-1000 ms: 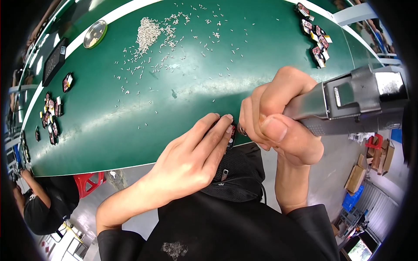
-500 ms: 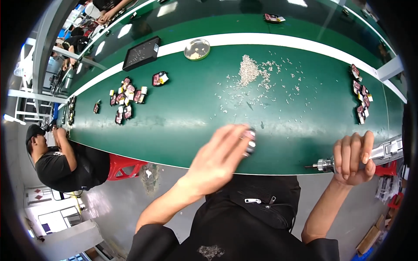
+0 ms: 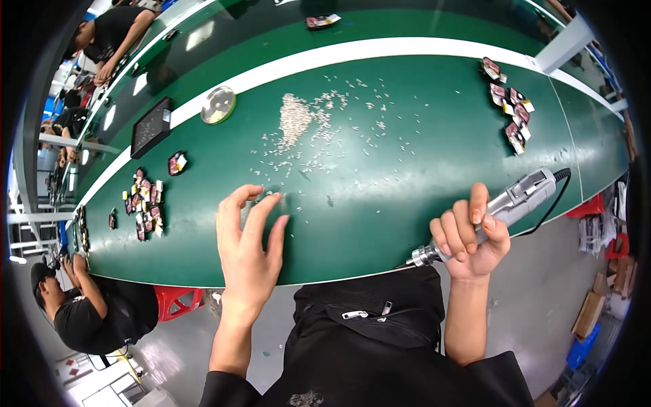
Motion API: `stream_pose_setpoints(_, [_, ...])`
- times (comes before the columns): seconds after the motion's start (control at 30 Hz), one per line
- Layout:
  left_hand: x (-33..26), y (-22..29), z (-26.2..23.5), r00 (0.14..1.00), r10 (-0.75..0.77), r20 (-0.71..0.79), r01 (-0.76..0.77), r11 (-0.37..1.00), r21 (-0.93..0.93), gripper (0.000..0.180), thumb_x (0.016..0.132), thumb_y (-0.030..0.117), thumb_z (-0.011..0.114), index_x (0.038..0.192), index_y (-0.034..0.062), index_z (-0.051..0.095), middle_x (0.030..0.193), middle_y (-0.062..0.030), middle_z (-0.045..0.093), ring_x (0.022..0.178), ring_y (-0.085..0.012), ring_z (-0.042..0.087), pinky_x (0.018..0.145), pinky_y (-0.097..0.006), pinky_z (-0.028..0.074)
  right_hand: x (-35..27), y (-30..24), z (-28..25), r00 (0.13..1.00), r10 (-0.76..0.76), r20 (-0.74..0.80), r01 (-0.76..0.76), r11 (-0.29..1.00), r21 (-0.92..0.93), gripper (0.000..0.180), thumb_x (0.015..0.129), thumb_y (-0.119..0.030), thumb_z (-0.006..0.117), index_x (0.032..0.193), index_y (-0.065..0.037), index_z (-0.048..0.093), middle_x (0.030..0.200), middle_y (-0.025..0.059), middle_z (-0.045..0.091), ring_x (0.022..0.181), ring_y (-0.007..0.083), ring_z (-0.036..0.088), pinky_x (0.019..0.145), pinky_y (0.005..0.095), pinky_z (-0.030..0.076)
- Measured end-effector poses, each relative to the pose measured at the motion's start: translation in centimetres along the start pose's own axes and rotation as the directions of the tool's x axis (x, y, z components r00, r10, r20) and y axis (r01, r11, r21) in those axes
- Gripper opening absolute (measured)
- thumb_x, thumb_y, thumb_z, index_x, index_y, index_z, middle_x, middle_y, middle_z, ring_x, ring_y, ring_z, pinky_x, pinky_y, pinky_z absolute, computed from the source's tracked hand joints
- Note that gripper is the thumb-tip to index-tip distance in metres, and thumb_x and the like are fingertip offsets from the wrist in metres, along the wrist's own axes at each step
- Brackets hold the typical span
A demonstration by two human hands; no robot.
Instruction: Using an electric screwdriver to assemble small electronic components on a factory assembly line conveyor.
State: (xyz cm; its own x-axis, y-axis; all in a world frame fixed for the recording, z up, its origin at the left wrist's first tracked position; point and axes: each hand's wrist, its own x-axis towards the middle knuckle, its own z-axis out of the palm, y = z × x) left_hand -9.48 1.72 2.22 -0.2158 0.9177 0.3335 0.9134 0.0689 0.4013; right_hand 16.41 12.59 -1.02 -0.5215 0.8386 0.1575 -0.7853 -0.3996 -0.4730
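The tip of the electric screwdriver (image 3: 491, 214) is hard to read: the metal chuck pokes out below the fist, but any bit on it is too small to make out against the table edge. Its black cable runs off toward the right and gets lost near the rim. Whatever sits under the left hand's (image 3: 249, 247) fingertips is hidden too; a small dark shape may be there, can't tell.

Right hand (image 3: 468, 237) is wrapped tight around the grey screwdriver body, fingers curled over the top, index finger raised along it, thumb underneath. The tool lies slanted, chuck end low and left, its grey rear end up and right, just over the near edge of the green table (image 3: 420, 156).

Left hand is spread wide, holding nothing that shows, palm down, fingers stretched forward onto the green surface near the edge. Its forearm comes up from the bottom, wrist straight. Right forearm rises almost vertical, wrist bent back.

Just beyond the left fingertips, scattered small screws (image 3: 298, 129) thicken into a pile farther up the table. Small red-and-black parts (image 3: 146, 200) lie in a cluster to the left, another cluster (image 3: 512, 112) at far right.
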Motion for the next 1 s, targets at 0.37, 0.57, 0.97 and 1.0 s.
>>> stream_pose_setpoints(0.37, [3.0,6.2,5.2,0.884,0.445,0.141,-0.437,0.896,-0.084,0.029,0.068,-0.007,0.068,0.096,-0.0012,0.063,0.093,-0.0098,0.057,0.080,-0.0251,0.056,0.065,-0.035,0.047,-0.6,-0.5,-1.0,0.998,-0.055,0.030,0.053,0.996,0.069,0.011,0.090,-0.019,0.048,0.088,-0.008,0.047,0.052,-0.0004,0.040,0.043,0.0111,0.041,0.053,0.0295,0.039])
stream_pose_setpoints(0.57, [3.9,7.0,4.3,0.712,0.651,0.262,-0.683,0.729,0.045,0.021,0.069,-0.007,0.062,0.090,-0.0079,0.061,0.090,-0.0111,0.057,0.076,-0.0252,0.056,0.062,-0.034,0.047,-0.6,-0.5,-1.2,0.998,-0.049,0.038,0.045,0.995,0.093,0.011,0.090,-0.018,0.047,0.089,-0.008,0.048,0.051,-0.0006,0.039,0.045,0.0114,0.042,0.055,0.0300,0.041])
stream_pose_setpoints(0.97, [3.3,4.9,2.2,0.928,0.320,0.190,-0.261,0.924,-0.279,0.014,0.072,-0.005,0.053,0.077,-0.0001,0.041,0.069,-0.0110,0.046,0.058,-0.0237,0.046,0.055,-0.032,0.040,-0.9,-0.6,-1.1,0.998,-0.053,0.021,0.050,0.992,0.112,0.011,0.091,-0.018,0.047,0.090,-0.008,0.049,0.051,-0.0010,0.039,0.045,0.0108,0.041,0.055,0.0291,0.040])
stream_pose_setpoints(1.0, [2.7,4.6,1.9,0.958,0.230,0.171,-0.152,0.913,-0.378,0.013,0.071,-0.003,0.053,0.075,0.0002,0.041,0.065,-0.0103,0.044,0.054,-0.0232,0.044,0.051,-0.031,0.037,-0.9,-0.7,-1.0,0.998,-0.054,0.008,0.053,0.992,0.116,0.011,0.091,-0.018,0.047,0.089,-0.008,0.048,0.051,-0.0011,0.039,0.045,0.0107,0.040,0.055,0.0291,0.040])
